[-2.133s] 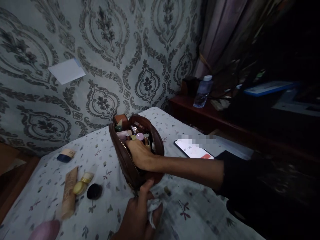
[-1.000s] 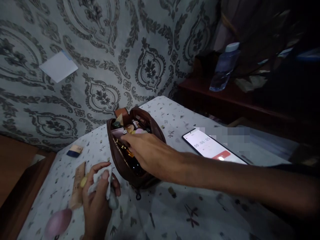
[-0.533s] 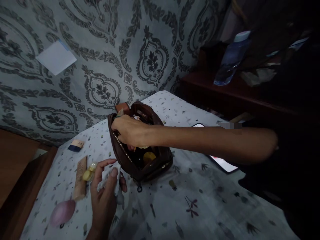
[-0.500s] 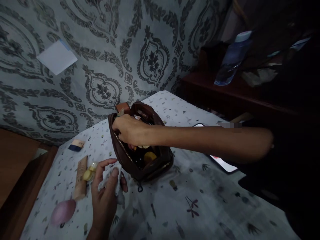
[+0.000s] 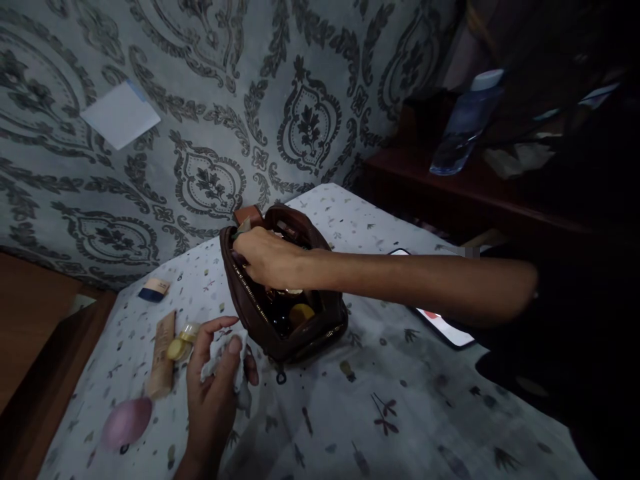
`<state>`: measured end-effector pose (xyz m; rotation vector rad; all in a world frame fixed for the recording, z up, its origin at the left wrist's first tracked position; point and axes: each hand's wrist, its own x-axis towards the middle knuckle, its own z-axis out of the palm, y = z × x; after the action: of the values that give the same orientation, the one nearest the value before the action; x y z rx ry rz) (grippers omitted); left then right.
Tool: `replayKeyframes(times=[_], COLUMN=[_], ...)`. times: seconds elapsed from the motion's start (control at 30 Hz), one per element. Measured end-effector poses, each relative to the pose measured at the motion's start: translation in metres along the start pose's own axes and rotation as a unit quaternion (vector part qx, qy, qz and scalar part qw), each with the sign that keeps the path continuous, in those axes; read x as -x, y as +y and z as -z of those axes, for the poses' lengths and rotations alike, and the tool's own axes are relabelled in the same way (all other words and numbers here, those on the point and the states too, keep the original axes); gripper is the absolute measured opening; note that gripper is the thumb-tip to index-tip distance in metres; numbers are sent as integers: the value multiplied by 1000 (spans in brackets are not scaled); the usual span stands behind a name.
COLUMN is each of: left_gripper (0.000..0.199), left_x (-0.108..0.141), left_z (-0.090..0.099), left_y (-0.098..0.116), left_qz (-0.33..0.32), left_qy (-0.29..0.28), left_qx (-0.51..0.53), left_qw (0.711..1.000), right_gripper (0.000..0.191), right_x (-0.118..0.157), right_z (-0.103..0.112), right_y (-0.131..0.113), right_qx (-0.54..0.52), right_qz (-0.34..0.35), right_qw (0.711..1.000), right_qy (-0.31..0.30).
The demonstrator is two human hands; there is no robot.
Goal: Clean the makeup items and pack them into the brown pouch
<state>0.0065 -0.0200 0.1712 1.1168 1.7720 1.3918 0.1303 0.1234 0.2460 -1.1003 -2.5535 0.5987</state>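
Note:
A brown zippered bag (image 5: 253,310) stands open on the patterned white sheet, with a yellow round item (image 5: 301,315) and dark items inside. My right hand (image 5: 267,257) reaches into its left part; the fingertips are hidden in the bag, so what they touch cannot be made out. Just left of the bag's front, my left hand (image 5: 217,373) holds a crumpled white tissue (image 5: 215,357) between thumb and fingers. Near that hand lie a small yellow-lidded jar (image 5: 180,345), a beige tube (image 5: 162,353) and a pink egg-shaped sponge (image 5: 127,422).
A beige and navy item (image 5: 154,289) lies farther left. Under my right forearm is a phone (image 5: 447,331) with a lit screen. A clear bottle (image 5: 463,127) stands on a dark red table (image 5: 395,167) at right. Behind is a patterned wall with a white card (image 5: 121,115).
The view has shifted slightly. My right hand remains in the bag with its fingers a little lower, and my left hand still holds the tissue.

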Motion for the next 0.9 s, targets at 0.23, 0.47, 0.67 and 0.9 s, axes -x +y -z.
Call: replayKeyframes(times=[0.23, 0.47, 0.67, 0.9], left_gripper=[34, 29, 20, 20], left_x=[-2, -6, 2, 6], left_z=[1, 20, 46, 75], left_y=[-4, -22, -42, -68], left_qz=[-2, -36, -151, -194], left_qy=[-28, -112, -154, -120], left_qx=[32, 29, -169, -281], left_qw=[999, 993, 962, 932], right_gripper=[22, 19, 16, 30], right_x=[-5, -7, 15, 65], right_z=[-7, -13, -2, -37], right_y=[5, 12, 4, -33], right_qx=[3, -60, -32, -36], right_qz=[-6, 13, 48, 233], right_qw=[1000, 998, 989, 958], right_qy=[9, 10, 135, 160])
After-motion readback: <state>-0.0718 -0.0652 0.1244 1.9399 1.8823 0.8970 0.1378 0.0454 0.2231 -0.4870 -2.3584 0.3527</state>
